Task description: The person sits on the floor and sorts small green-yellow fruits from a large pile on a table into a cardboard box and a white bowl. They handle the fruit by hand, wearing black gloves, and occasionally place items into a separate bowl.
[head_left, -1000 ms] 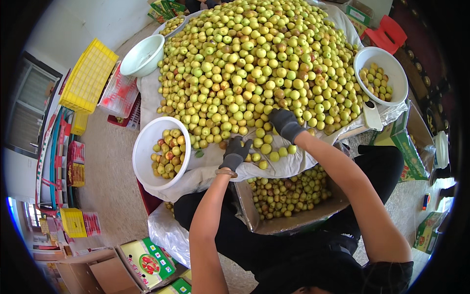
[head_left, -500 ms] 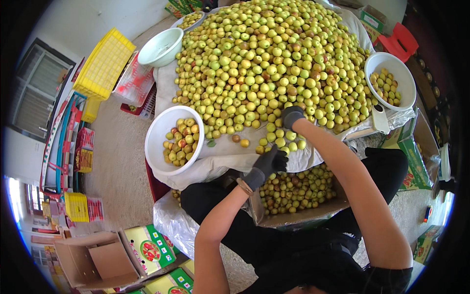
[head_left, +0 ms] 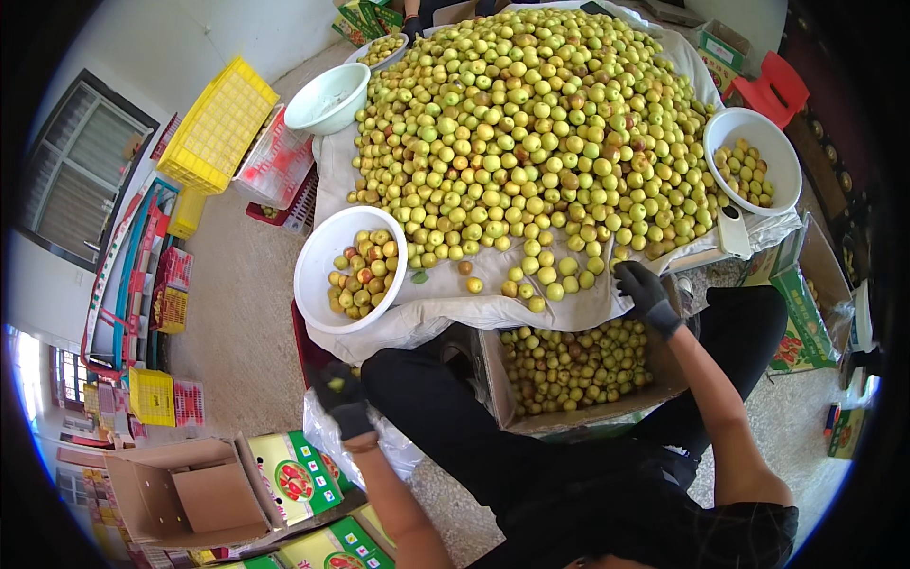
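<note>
My left hand (head_left: 343, 398), in a dark grey glove, holds a yellow-green fruit (head_left: 336, 384) at the lower left, beside a plastic bag (head_left: 403, 446). My right hand (head_left: 637, 289), gloved too, is open with curved fingers at the cloth's front edge, near a few loose fruits (head_left: 569, 284). A big heap of yellow-green fruit (head_left: 531, 133) lies on a pale cloth (head_left: 431, 308). A cardboard box of smaller-looking fruit (head_left: 578, 370) stands between my legs. A white bowl (head_left: 313, 266) with reddish-yellow fruit sits left of the heap.
A white bowl (head_left: 777, 142) sits at the heap's right, a pale green bowl (head_left: 327, 95) at its left. Yellow crates (head_left: 216, 123), cartons (head_left: 299, 498), an open box (head_left: 142, 493) and a red chair (head_left: 768, 90) stand around. Another person's hand (head_left: 412, 28) shows at the far edge.
My left hand has moved from the front of the cloth down and left, a fruit in it. My right hand has moved from the heap toward the lower right, to the cloth's edge.
</note>
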The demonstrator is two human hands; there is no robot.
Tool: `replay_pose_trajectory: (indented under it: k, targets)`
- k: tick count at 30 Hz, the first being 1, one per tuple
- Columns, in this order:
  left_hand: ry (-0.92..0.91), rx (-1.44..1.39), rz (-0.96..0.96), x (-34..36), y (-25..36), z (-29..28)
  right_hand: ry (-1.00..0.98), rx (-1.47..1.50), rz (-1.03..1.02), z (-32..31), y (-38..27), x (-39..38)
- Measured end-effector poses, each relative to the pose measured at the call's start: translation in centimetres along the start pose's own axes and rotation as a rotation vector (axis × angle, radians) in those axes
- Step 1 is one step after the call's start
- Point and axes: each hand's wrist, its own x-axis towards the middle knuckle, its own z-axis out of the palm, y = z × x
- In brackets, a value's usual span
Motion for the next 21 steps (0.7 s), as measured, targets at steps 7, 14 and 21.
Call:
replay_pose_trajectory:
  k: [7,14,21]
  targets:
    - [0.002,0.384,-0.12,1.2,-0.9,0.0,0.106,-0.134,-0.158,-2.5,0.8,0.0]
    - [-0.716,0.583,0.034,4.3,7.1,24.2,0.177,-0.351,-0.148,2.6,0.4,6.9]
    - [-0.696,0.025,-0.09,1.0,8.3,33.6,0.138,-0.246,-0.236,3.0,1.2,7.4]
